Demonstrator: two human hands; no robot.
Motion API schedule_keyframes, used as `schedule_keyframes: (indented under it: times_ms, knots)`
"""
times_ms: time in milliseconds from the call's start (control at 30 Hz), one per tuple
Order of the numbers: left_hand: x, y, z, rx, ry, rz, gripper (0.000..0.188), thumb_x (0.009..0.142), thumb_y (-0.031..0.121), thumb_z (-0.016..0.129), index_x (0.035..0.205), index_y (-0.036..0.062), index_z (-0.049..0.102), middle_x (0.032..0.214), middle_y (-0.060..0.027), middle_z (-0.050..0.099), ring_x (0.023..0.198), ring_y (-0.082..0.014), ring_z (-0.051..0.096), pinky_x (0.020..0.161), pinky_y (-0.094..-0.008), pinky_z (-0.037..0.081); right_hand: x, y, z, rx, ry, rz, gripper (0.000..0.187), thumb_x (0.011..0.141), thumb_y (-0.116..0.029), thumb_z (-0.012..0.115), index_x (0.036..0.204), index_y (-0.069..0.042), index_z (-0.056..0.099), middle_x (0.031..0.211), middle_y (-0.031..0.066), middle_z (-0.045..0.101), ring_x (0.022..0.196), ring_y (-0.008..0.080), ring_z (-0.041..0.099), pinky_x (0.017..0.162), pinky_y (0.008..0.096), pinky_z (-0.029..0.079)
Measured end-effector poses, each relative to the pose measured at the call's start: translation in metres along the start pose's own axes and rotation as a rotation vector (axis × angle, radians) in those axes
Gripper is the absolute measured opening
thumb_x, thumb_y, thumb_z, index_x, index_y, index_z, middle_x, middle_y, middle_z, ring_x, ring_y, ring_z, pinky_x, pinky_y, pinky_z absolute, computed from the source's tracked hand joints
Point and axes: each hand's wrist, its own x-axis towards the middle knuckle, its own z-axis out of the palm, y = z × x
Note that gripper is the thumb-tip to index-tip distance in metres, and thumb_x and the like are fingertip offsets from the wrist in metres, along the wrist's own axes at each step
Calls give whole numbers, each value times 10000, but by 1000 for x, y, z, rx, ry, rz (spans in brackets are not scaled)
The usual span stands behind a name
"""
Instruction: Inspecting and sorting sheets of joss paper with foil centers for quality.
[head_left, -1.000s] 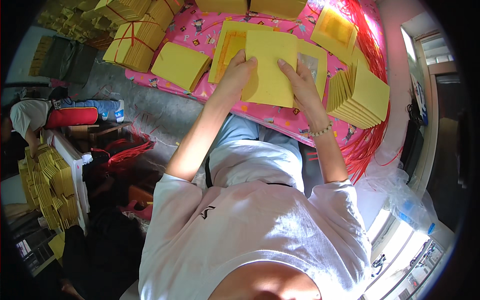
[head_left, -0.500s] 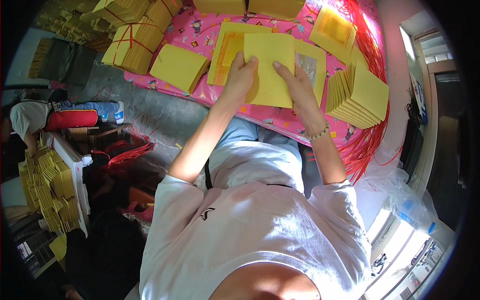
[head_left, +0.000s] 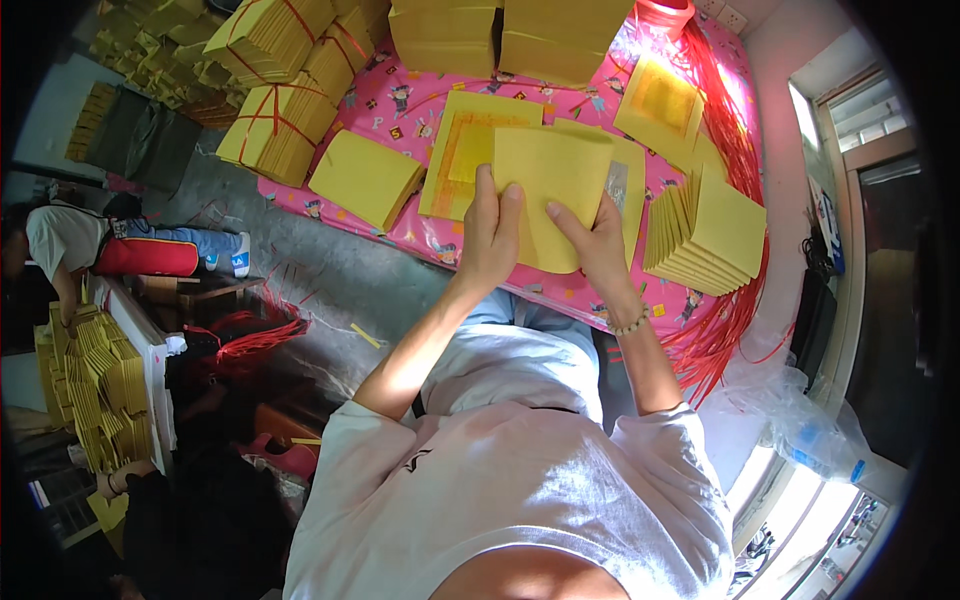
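Note:
Between my two hands is a folded yellow paper sheet [head_left: 548,195], held up over the near edge of the table. My left hand [head_left: 493,235] grips its left side, thumb on top; my right hand [head_left: 592,240], with a beaded bracelet at the wrist, grips its right side the same way. Whether it is one sheet or several I cannot tell. Behind it lie a yellow sheet with an orange printed frame [head_left: 445,175] and another yellow sheet with a silvery patch [head_left: 632,175], partly covered. To the right, a fanned pile of folded yellow papers [head_left: 715,230] rests on the table.
A pink patterned cloth [head_left: 400,110] covers the table. Yellow stacks tied with red string [head_left: 275,130] and a flat yellow stack [head_left: 365,178] stand left. Red strands [head_left: 735,130] hang along the right edge. At far left, a person [head_left: 70,240] bends near more folded papers [head_left: 100,385].
My hands and the yellow paper sit lower in the picture, as does the table, so the view has tilted. The held paper now bows more, its lower edge curved.

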Motion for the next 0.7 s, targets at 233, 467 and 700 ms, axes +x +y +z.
schedule_keyframes:
  times_ms: [233, 467, 700]
  knots:
    - [-8, 3, 0, 48, -4, 76, 228, 976, 183, 390, 1097, -10, 384, 884, -181, 580, 770, -267, 594, 661, -347, 454, -11, 4, -1, -29, -6, -81, 357, 836, -36, 647, 1161, 16, 510, 1056, 63, 626, 925, 100, 591, 787, 246, 493]
    - [-2, 4, 2, -150, 16, -70, 232, 968, 167, 408, 1122, -6, 418, 951, -118, 582, 855, -185, 569, 743, -302, 452, -7, -7, 0, -115, 21, -34, 329, 854, -93, 642, 1144, 26, 543, 1029, 68, 639, 895, 96, 598, 762, 240, 495]
    - [22, -10, -4, -399, -16, -450, 270, 949, 129, 448, 1203, 42, 472, 1119, -67, 569, 1009, -147, 559, 861, -292, 450, 19, -4, -2, -101, 43, 142, 315, 875, -224, 629, 1052, 35, 616, 916, 65, 666, 779, 94, 621, 670, 233, 503]
